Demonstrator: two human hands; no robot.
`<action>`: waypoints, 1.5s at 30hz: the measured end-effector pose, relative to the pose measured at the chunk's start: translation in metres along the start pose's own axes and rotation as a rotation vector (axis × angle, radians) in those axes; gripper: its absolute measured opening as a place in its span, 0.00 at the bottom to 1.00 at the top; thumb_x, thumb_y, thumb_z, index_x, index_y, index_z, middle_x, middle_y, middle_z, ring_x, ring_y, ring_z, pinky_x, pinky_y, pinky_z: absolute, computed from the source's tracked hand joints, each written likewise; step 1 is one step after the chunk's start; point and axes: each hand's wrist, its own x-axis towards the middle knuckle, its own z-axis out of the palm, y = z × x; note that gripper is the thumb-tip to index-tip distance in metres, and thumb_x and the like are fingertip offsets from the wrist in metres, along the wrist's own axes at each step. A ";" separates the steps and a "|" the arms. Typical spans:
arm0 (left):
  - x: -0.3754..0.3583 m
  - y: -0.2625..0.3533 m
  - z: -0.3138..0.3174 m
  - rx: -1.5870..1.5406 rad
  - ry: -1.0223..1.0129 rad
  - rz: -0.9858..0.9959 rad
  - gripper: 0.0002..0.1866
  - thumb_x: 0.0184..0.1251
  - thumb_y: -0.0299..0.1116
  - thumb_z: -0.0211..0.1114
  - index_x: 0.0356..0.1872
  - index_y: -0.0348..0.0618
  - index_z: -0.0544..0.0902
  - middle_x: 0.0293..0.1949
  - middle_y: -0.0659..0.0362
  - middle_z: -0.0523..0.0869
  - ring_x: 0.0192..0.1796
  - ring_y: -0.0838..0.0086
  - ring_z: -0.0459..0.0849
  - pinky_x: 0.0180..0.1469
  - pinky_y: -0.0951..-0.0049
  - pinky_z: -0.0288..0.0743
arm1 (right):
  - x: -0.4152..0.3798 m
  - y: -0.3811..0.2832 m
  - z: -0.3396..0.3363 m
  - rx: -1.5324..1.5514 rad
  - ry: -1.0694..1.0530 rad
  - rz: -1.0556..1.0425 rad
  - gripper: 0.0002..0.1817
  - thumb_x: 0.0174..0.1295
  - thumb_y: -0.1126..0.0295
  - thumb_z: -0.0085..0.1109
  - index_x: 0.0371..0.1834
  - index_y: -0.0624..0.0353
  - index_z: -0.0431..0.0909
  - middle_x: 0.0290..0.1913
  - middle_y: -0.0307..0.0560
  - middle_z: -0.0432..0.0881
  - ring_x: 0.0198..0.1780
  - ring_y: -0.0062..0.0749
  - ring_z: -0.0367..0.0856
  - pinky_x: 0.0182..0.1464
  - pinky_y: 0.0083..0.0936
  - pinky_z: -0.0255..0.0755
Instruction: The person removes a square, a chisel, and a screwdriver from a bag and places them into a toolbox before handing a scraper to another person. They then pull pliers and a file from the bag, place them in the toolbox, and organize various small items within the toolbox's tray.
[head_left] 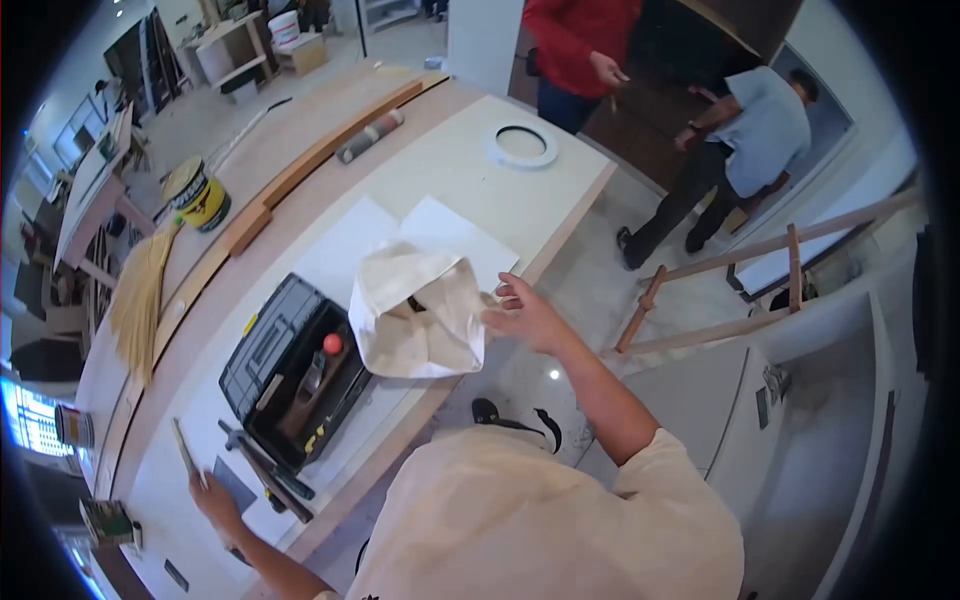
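An off-white cloth bag [415, 325] stands with its mouth spread on the table, partly overlapping the near edge. My right hand [525, 315] is at its right rim, fingers bent, with a bit of fabric between thumb and fingers. Over at the lower left, my left hand [212, 500] is closed around a thin, pale, stick-like tool [184, 447]. Between the hands lies an open black toolbox [310, 375], holding loose tools and a red ball-shaped piece [333, 344]. Beside my left hand lie a hammer [262, 468] and a flat grey plate [234, 485].
White sheets [455, 232] lie behind the bag, near a roll of white edge banding [522, 145]. A long wooden strip [330, 145], a yellow-black bucket [197, 195] and a straw brush [145, 295] line the far side. Two people stand beyond; a wooden frame [720, 270] is right.
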 end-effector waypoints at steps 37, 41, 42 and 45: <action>-0.129 0.491 0.202 0.034 -0.668 0.772 0.16 0.61 0.34 0.62 0.51 0.46 0.83 0.52 0.49 0.84 0.55 0.54 0.81 0.58 0.57 0.74 | 0.031 -0.065 -0.082 0.776 -0.558 0.207 0.38 0.61 0.81 0.59 0.71 0.64 0.48 0.58 0.52 0.76 0.55 0.27 0.76 0.53 0.26 0.74; -0.153 0.485 0.217 0.100 -0.521 0.585 0.16 0.60 0.34 0.63 0.50 0.46 0.83 0.51 0.50 0.84 0.55 0.54 0.81 0.58 0.57 0.74 | 0.033 -0.061 -0.083 0.750 -0.546 0.196 0.38 0.58 0.82 0.60 0.70 0.64 0.50 0.59 0.53 0.75 0.58 0.29 0.76 0.57 0.28 0.72; -0.157 0.484 0.218 0.121 -0.502 0.541 0.16 0.60 0.34 0.63 0.50 0.46 0.83 0.50 0.50 0.84 0.55 0.54 0.81 0.58 0.58 0.74 | 0.034 -0.059 -0.082 0.748 -0.557 0.191 0.38 0.58 0.82 0.60 0.70 0.64 0.51 0.59 0.53 0.75 0.58 0.30 0.76 0.59 0.29 0.72; -0.161 0.484 0.221 0.169 -0.478 0.462 0.16 0.59 0.34 0.63 0.50 0.46 0.83 0.50 0.50 0.85 0.54 0.55 0.81 0.58 0.58 0.74 | 0.032 -0.058 -0.077 0.752 -0.573 0.182 0.38 0.55 0.84 0.59 0.69 0.65 0.52 0.60 0.56 0.74 0.60 0.33 0.76 0.62 0.31 0.71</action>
